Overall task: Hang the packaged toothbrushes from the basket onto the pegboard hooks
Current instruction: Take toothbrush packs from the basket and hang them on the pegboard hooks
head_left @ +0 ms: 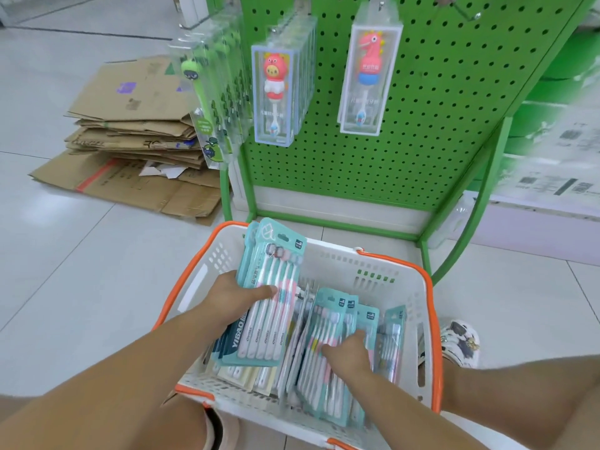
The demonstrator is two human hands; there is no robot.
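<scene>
Toothbrush packs (328, 345) in basket (373, 267) before pegboard (454, 102)

**Off-task stuff in view**

Flattened cardboard boxes (130, 131) lay stacked on the pale tiled floor (65, 271) to my left of the display. A patterned shoe (462, 344) showed on my right. Blurred white and green shelving (558, 151) stood at my far right, with labels I couldn't read.
</scene>
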